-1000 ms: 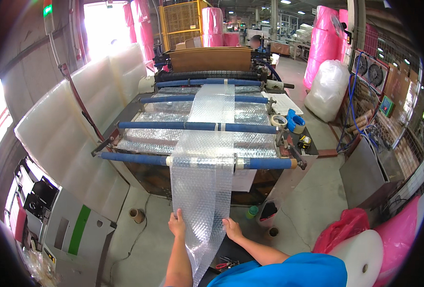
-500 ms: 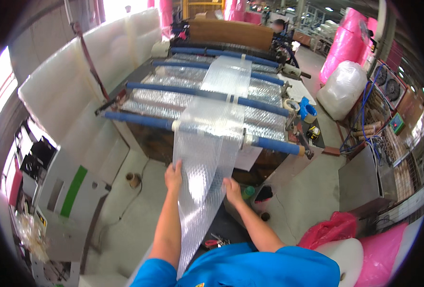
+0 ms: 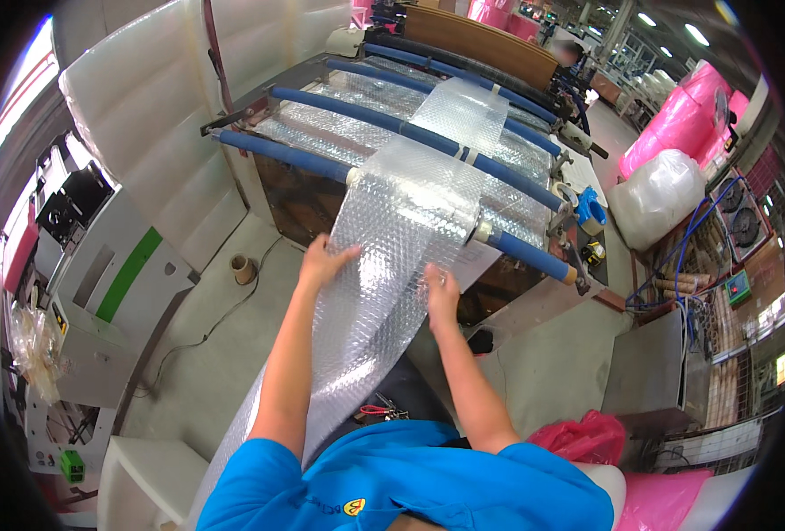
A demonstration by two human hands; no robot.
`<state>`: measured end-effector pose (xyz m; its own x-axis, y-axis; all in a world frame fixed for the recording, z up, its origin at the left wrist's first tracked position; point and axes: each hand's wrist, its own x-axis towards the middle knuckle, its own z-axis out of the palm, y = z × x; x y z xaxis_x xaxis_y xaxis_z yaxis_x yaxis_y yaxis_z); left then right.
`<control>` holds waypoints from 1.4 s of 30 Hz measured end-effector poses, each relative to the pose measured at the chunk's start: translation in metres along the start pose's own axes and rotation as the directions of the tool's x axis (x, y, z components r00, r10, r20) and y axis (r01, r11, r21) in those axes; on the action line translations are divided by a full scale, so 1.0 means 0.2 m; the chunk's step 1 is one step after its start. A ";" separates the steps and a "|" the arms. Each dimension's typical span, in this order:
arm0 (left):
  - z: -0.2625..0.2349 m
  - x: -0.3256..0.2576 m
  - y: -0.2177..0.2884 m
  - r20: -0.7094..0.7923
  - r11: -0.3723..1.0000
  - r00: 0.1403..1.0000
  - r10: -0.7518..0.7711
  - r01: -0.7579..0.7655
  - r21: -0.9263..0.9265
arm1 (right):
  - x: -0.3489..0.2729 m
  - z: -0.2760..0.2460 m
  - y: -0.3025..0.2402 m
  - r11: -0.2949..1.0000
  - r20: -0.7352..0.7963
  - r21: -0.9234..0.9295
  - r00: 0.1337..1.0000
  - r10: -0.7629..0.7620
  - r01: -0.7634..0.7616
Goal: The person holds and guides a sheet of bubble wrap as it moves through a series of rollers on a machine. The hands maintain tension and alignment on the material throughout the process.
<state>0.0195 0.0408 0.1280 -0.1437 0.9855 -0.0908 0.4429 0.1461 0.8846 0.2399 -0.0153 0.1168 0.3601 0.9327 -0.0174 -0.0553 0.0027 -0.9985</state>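
A long strip of clear bubble wrap [image 3: 379,226] runs over blue rollers [image 3: 410,133] and slopes down toward me, passing my lap on the left. At its left edge is my left hand [image 3: 328,262], open, with the thumb spread out over the film. My right hand [image 3: 443,294] is at the opposite edge, its fingers bent round the bubble wrap; they are slightly blurred. A white core end [image 3: 483,232] shows on the nearest roller beside the strip. Under the rollers lies wider silvery bubble film [image 3: 344,102].
Red-handled pliers [image 3: 376,411] lie by my lap. Blue tape [image 3: 591,211] and a yellow tape measure [image 3: 594,254] sit at the frame's right end. A cardboard core [image 3: 243,268] and a cable are on the floor. Large white foam rolls [image 3: 144,115] stand left, pink rolls [image 3: 689,115] far right.
My view has tilted and turned. Both hands have moved up along the strip, closer to the nearest roller. The left thumb has spread away from the fingers.
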 end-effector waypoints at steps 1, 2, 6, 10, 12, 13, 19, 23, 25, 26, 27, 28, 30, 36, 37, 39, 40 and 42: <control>0.01 -0.08 -0.10 0.031 1.000 1.000 0.001 -0.001 0.001 | -0.08 0.01 0.06 0.995 0.030 0.060 0.996 0.083 -0.084; 0.01 -0.17 -0.18 0.068 0.996 0.994 -0.086 0.085 0.019 | -0.16 0.00 0.15 0.983 0.092 0.092 0.985 0.149 -0.157; -0.15 -0.40 -0.27 -0.092 0.992 0.992 -0.092 0.100 0.083 | -0.46 0.01 0.12 0.959 0.206 -0.025 0.937 0.283 -0.284; -0.46 -0.54 0.07 -0.142 0.975 0.976 0.168 -0.186 -0.126 | -0.60 0.03 -0.30 0.966 0.300 0.066 0.929 0.219 -0.249; -0.52 -0.57 0.23 -0.076 0.991 0.997 0.017 -0.027 -0.128 | -0.60 0.03 -0.33 0.961 0.297 0.102 0.930 0.219 -0.258; -0.51 -0.56 0.21 -0.066 0.995 0.998 -0.009 0.002 -0.096 | -0.60 0.03 -0.30 0.961 0.299 0.104 0.930 0.216 -0.256; -0.14 -0.39 -0.36 -0.013 0.997 1.000 -0.022 0.021 -0.072 | -0.42 -0.05 0.29 0.990 0.256 0.032 0.959 0.123 -0.136; 0.07 -0.22 -0.51 -0.109 1.000 0.994 0.012 -0.010 0.021 | -0.20 -0.08 0.47 0.989 0.265 -0.074 0.954 0.143 -0.128; 0.11 -0.19 -0.54 -0.107 0.999 0.994 0.011 -0.006 0.047 | -0.18 -0.06 0.51 0.992 0.214 -0.120 0.975 0.053 -0.028; 0.12 -0.19 -0.54 -0.102 0.998 0.995 0.011 -0.004 0.061 | -0.18 -0.06 0.52 0.989 0.184 -0.145 0.983 0.008 0.019; 0.12 -0.19 -0.53 -0.116 0.996 0.993 0.014 -0.004 0.087 | -0.17 -0.07 0.53 0.982 0.181 -0.188 0.983 0.023 0.012; 0.12 -0.21 -0.53 -0.127 0.993 0.992 0.013 0.001 0.115 | -0.18 -0.06 0.52 0.986 0.181 -0.168 0.982 0.047 -0.017; 0.12 -0.21 -0.53 -0.143 0.992 0.990 0.013 0.006 0.129 | -0.19 -0.05 0.50 0.989 0.183 -0.126 0.978 0.096 -0.073; 0.14 -0.20 -0.60 -0.157 0.998 0.986 0.046 -0.039 0.049 | -0.19 -0.05 0.52 0.989 0.193 -0.096 0.972 0.131 -0.114; 0.14 -0.21 -0.56 -0.155 0.998 0.986 0.055 -0.052 0.024 | -0.19 -0.06 0.53 0.989 0.176 -0.090 0.975 0.134 -0.119; 0.14 -0.25 -0.47 -0.153 0.997 0.986 0.069 -0.073 -0.021 | -0.19 -0.07 0.53 0.987 0.153 -0.097 0.978 0.140 -0.126; 0.14 -0.24 -0.48 -0.165 0.996 0.983 0.080 -0.086 -0.032 | -0.19 -0.07 0.52 0.987 0.148 -0.100 0.979 0.141 -0.127; 0.15 -0.23 -0.54 -0.187 0.992 0.977 0.102 -0.114 -0.054 | -0.20 -0.07 0.51 0.981 0.162 -0.159 0.978 0.133 -0.107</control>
<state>0.0058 -0.0174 0.0227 -0.2609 0.9614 0.0873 0.4077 0.0277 0.9127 0.2334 -0.0584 0.0157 0.1937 0.9708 -0.1416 0.0551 -0.1549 -0.9864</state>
